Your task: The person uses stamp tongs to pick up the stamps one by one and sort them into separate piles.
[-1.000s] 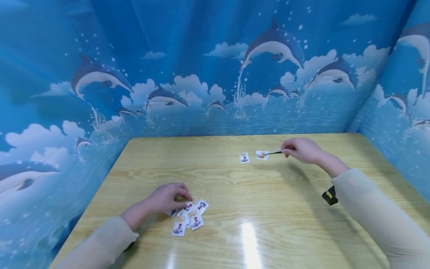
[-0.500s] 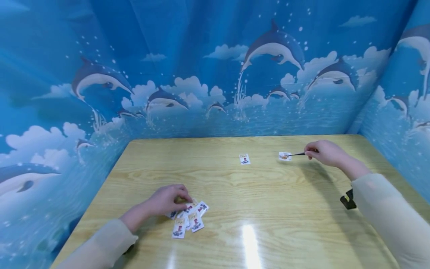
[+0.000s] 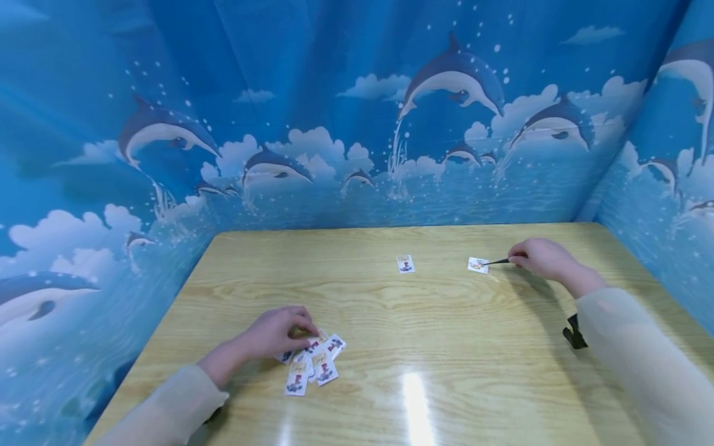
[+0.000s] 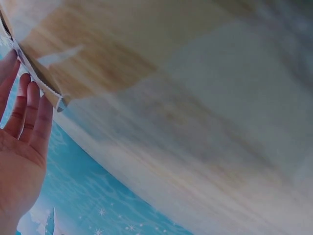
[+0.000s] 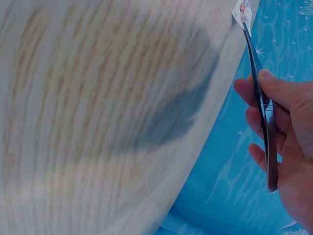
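My right hand [image 3: 543,257] holds slim dark tweezers [image 5: 261,107] between thumb and fingers, over the back right of the table. At the tweezers' tips is a small white picture card [image 3: 478,265]; whether it touches the table I cannot tell. To its left, a similar card [image 3: 405,264] lies flat. My left hand [image 3: 276,331] rests on a loose pile of picture cards [image 3: 325,367] at the front left, its thumb and index finger touching the cards. In the left wrist view its fingers [image 4: 43,122] look fairly straight beside the card edges. The hand covers part of the pile.
The wooden table [image 3: 357,303] has its far edge against a blue dolphin-print curtain [image 3: 334,111], which also runs along both sides. A black wrist-worn piece [image 3: 574,332] hangs below the right sleeve. Light glares off the table's front middle.
My right hand has moved right with the tweezers and the card, away from the flat card, then slightly nearer to me. The left hand and the pile have stayed in place.
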A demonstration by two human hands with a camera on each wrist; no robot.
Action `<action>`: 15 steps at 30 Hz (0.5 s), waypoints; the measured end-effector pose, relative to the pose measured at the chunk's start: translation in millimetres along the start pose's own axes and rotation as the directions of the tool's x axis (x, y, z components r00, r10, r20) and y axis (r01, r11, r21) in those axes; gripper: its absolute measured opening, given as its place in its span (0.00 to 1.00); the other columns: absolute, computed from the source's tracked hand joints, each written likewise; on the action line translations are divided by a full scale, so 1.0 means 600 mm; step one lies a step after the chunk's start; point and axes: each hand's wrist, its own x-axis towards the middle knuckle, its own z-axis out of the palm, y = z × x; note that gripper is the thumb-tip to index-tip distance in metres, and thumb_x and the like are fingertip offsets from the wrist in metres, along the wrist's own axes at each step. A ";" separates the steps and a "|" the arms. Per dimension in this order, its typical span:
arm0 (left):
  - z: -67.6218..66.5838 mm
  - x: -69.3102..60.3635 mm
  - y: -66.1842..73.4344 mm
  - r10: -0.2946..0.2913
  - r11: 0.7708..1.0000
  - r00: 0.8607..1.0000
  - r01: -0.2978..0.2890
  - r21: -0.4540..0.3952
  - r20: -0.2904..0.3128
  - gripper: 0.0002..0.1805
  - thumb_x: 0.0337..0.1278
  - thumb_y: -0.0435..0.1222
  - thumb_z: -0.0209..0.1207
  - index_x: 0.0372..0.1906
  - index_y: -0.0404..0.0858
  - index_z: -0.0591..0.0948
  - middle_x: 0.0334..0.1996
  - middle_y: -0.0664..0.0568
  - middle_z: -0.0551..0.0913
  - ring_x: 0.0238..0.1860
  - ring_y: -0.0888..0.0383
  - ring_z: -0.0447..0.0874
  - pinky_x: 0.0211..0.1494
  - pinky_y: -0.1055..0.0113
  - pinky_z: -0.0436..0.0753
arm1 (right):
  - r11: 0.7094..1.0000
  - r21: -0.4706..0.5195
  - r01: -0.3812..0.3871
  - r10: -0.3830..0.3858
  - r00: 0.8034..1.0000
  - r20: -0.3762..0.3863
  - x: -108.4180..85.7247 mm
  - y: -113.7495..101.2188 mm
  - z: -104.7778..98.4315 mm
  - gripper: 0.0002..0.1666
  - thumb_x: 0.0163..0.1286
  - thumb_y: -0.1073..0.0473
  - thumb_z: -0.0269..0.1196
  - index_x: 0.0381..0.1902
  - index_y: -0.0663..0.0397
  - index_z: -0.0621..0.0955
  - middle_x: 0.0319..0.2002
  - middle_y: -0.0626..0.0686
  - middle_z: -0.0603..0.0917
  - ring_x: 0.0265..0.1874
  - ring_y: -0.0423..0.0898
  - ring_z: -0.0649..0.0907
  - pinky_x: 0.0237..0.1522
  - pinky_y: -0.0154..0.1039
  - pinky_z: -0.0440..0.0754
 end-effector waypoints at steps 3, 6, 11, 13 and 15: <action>0.000 0.000 0.000 -0.002 1.000 1.000 0.002 0.002 0.003 0.08 0.54 0.41 0.67 0.41 0.51 0.86 0.39 0.64 0.77 0.33 0.67 0.72 0.37 0.68 0.74 | 1.000 -0.015 -0.002 0.002 1.000 -0.003 0.005 0.001 0.003 0.10 0.68 0.65 0.60 0.41 0.66 0.84 0.33 0.56 0.85 0.35 0.56 0.83 0.41 0.57 0.78; 0.001 0.000 -0.001 0.011 1.000 1.000 -0.011 0.002 -0.002 0.08 0.54 0.41 0.67 0.41 0.51 0.86 0.39 0.64 0.77 0.33 0.67 0.72 0.36 0.69 0.74 | 1.000 -0.022 -0.013 0.014 1.000 0.008 0.010 0.002 0.006 0.10 0.69 0.64 0.60 0.42 0.66 0.84 0.35 0.58 0.85 0.36 0.58 0.83 0.42 0.57 0.78; 0.002 0.001 -0.002 0.031 0.999 0.999 -0.030 0.012 -0.015 0.08 0.54 0.41 0.68 0.41 0.51 0.86 0.39 0.64 0.78 0.33 0.68 0.72 0.37 0.68 0.74 | 0.999 -0.019 -0.030 0.030 0.999 0.014 0.015 0.005 0.011 0.11 0.70 0.64 0.59 0.43 0.67 0.84 0.35 0.58 0.85 0.35 0.56 0.83 0.40 0.56 0.78; 0.003 0.001 -0.002 0.028 1.000 1.000 -0.028 0.015 -0.015 0.08 0.54 0.41 0.68 0.41 0.51 0.86 0.39 0.64 0.78 0.34 0.68 0.72 0.38 0.68 0.74 | 0.999 -0.018 -0.032 0.032 0.999 0.011 0.016 0.006 0.011 0.12 0.70 0.64 0.59 0.44 0.68 0.83 0.35 0.59 0.85 0.35 0.56 0.83 0.40 0.56 0.78; 0.002 0.001 -0.002 0.025 1.000 1.000 -0.025 0.016 -0.014 0.08 0.54 0.41 0.68 0.41 0.51 0.86 0.39 0.64 0.78 0.34 0.68 0.72 0.38 0.68 0.74 | 0.999 -0.017 -0.029 0.029 1.000 0.002 0.016 0.006 0.012 0.12 0.70 0.64 0.59 0.44 0.68 0.83 0.36 0.61 0.85 0.36 0.58 0.83 0.41 0.57 0.78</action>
